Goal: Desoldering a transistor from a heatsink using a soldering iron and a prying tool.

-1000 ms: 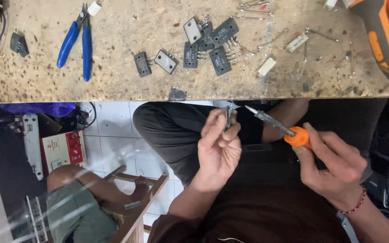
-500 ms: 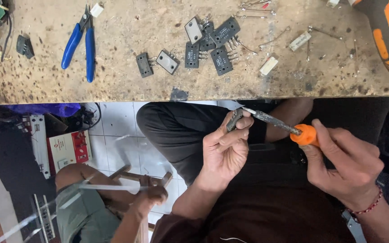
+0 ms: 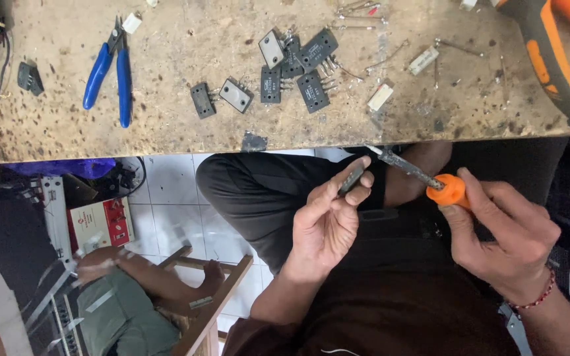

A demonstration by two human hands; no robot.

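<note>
Orange-handled screwdriver (image 3: 430, 181) sits clenched in the right hand (image 3: 503, 240), its tip just beside the small grey component (image 3: 351, 179) pinched between thumb and fingers of the left hand (image 3: 324, 227). Beyond both hands, black flat components (image 3: 298, 72) and blue pliers (image 3: 110, 69) lie loose on the worktop (image 3: 166, 125).

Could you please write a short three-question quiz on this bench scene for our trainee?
1. True or false: the right hand holds a screwdriver with an orange handle.
2. What does the left hand pinch?
A. blue pliers
B. a small dark flat component
C. a white resistor
3. Fill in: the pliers on the bench have ___ handles.

Key
1. True; its tip points toward the left hand's fingertips.
2. B; the component sits between thumb and fingers, and similar parts lie on the bench.
3. Blue.
</note>
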